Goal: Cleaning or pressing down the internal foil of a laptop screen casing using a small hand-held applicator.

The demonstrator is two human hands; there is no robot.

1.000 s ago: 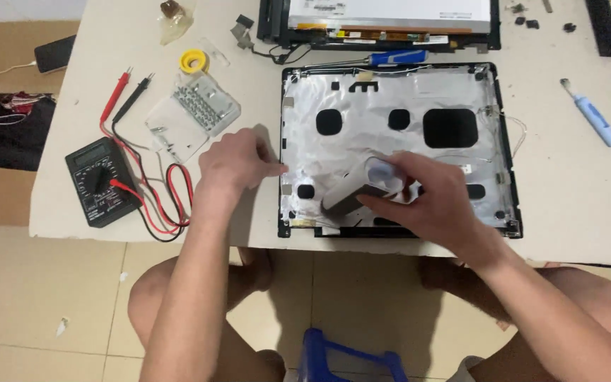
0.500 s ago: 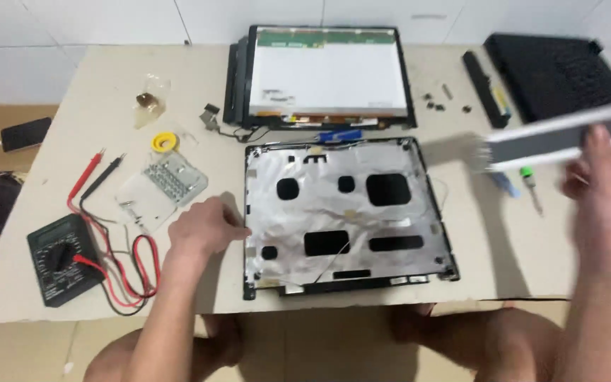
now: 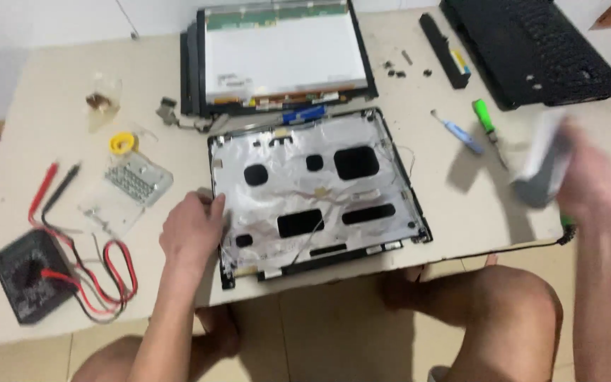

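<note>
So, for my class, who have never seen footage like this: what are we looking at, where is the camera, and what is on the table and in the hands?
The camera sits on a person's head and looks down, so both hands are that person's own. The left hand rests on the left edge of a silvery laptop lid shell lying open on a pale table. The right hand, blurred, holds a grey and white object out to the right; its kind cannot be told. Also on the table: a screen panel, a black laptop base, a multimeter with red and black leads, two screwdrivers and small screws.
</note>
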